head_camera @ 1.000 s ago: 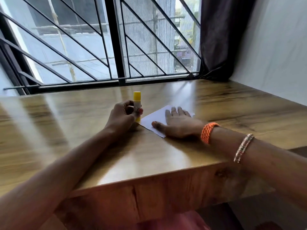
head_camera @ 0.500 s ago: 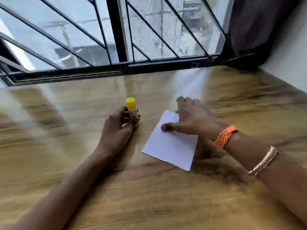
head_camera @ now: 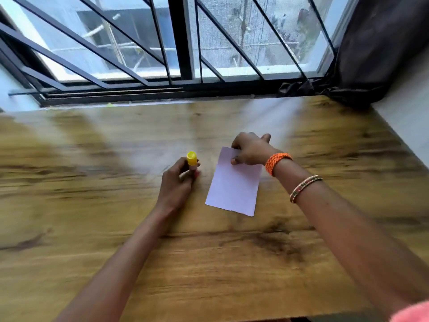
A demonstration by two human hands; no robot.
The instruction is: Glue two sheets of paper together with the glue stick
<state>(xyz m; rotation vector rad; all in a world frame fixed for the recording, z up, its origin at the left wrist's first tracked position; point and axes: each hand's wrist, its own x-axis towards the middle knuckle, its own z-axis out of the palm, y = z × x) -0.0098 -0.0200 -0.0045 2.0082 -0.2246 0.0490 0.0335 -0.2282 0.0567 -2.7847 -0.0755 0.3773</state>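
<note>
A glue stick [head_camera: 192, 159] with a yellow cap stands upright on the wooden table [head_camera: 116, 228], and my left hand [head_camera: 177, 184] is wrapped around its lower part. Just to its right lies white paper [head_camera: 234, 184], a small rectangle flat on the table; I cannot tell whether it is one sheet or two stacked. My right hand [head_camera: 250, 151] is curled over the paper's far top corner, thumb and fingers pinching that edge. An orange band and a beaded bracelet sit on that wrist.
A barred window [head_camera: 181, 43] runs along the table's far edge. A dark curtain [head_camera: 383, 49] hangs at the far right corner beside a white wall [head_camera: 408, 108]. Bare tabletop surrounds the paper and glue stick.
The view has tilted down to look over the table. My right hand went from lying flat on the paper to curling at its far corner. My left hand stayed on the glue stick.
</note>
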